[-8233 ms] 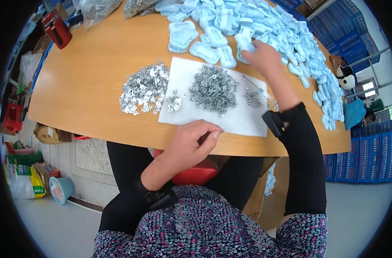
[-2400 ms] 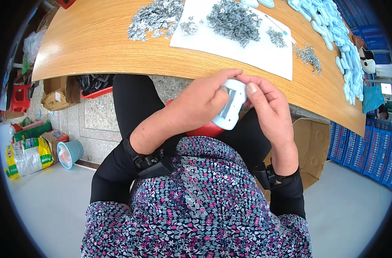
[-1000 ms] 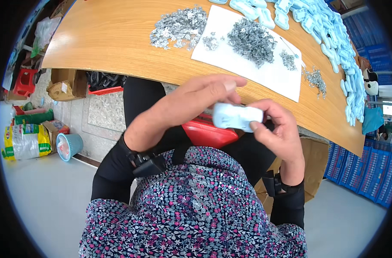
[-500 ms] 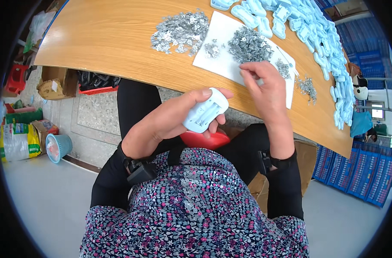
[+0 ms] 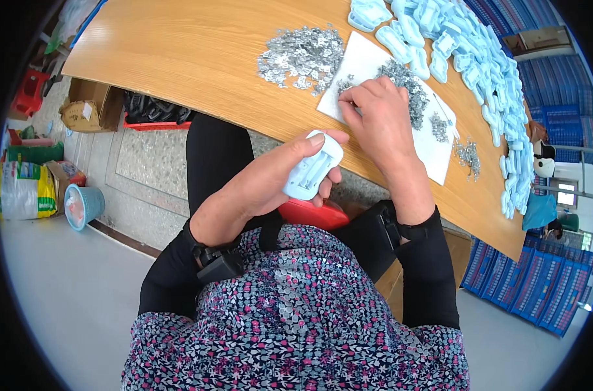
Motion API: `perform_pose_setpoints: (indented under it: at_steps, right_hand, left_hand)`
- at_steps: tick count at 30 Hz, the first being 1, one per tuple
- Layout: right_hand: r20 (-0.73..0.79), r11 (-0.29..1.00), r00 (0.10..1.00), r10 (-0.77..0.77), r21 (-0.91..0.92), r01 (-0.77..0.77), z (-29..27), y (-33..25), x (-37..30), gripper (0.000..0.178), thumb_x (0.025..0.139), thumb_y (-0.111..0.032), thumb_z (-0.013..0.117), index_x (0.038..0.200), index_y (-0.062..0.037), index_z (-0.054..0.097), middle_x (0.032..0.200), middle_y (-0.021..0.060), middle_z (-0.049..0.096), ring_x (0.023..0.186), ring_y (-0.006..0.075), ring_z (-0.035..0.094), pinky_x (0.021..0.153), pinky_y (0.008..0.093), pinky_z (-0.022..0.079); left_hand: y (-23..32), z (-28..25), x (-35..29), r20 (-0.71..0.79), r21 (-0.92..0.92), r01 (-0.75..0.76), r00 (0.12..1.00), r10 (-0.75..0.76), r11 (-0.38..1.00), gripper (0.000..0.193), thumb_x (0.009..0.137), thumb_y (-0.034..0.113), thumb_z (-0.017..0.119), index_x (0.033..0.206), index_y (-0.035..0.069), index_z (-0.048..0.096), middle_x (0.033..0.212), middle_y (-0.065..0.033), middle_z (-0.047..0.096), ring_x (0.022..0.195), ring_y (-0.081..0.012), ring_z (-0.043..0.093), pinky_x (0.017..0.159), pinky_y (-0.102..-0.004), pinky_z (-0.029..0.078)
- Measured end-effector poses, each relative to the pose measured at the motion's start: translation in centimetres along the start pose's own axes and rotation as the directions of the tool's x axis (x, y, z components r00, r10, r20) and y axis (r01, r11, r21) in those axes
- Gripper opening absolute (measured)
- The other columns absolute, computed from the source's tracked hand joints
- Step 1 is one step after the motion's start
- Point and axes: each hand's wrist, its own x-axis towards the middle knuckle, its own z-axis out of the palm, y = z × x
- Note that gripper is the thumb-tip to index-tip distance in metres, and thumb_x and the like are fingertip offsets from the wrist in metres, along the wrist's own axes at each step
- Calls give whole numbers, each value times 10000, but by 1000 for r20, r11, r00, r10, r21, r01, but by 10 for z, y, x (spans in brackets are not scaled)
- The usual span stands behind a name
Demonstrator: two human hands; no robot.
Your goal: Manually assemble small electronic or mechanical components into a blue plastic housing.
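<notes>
Cradling a light-blue casing (image 5: 314,173), the left hand (image 5: 264,181) holds it over the lap, just off the bench's (image 5: 179,52) near edge; its fingers wrap underneath with the thumb over the upper end, probably to steady it with the hollow side facing up. The right hand (image 5: 386,124) reaches over the near edge to a white sheet (image 5: 428,156), fingers bent down at a small cluster of metal bits (image 5: 346,83) by the sheet's left edge; whether they grip a piece I cannot tell. The sheet's pale surface likely makes the dark pile of metal parts (image 5: 413,94) easier to pick from. A shiny heap of flat pieces (image 5: 303,57) lies apart, left of the sheet, perhaps to keep kinds separate. More blue casings (image 5: 479,62) crowd the bench's far edge and right end, which seems to leave the small parts closest to hand.
</notes>
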Motion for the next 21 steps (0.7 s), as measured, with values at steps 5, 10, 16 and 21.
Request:
perform_pose_setpoints:
  at_steps: [5, 10, 16, 21]
  right_hand:
    - [3, 998, 1000, 30, 62, -30, -3, 3, -1, 42, 809, -148, 720, 837, -119, 733, 822, 15, 652, 904, 238, 574, 818, 392, 382]
    - [8, 998, 1000, 10, 65, -10, -2, 6, 2, 64, 813, -167, 679, 798, -123, 723, 790, 26, 617, 897, 243, 567, 820, 396, 377]
    - [-104, 985, 987, 119, 141, -104, -4, 3, -1, 37, 807, -131, 702, 816, -103, 724, 836, 35, 664, 890, 254, 595, 823, 397, 423]
    - [65, 714, 943, 327, 636, -292, -36, -17, -21, 79, 786, -94, 737, 848, -54, 711, 842, 67, 682, 877, 268, 628, 817, 368, 490]
  left_hand:
    - [5, -2, 2, -30, -34, -33, 999, 32, 999, 534, 1068, 408, 369, 1431, 21, 432, 986, -121, 664, 810, -198, 665, 671, -337, 563]
    - [6, -2, 7, -51, -22, -45, 998, 44, 999, 547, 1072, 419, 336, 1431, 15, 427, 971, -120, 656, 796, -200, 661, 666, -340, 567]
    - [11, 3, 7, -63, -87, -94, 994, 89, 992, 567, 1082, 413, 247, 1450, 8, 396, 959, -137, 638, 798, -218, 662, 680, -359, 576]
    - [11, 5, 11, -107, -89, -85, 991, 75, 992, 572, 1084, 407, 233, 1461, 4, 384, 983, -136, 635, 810, -237, 673, 706, -376, 592]
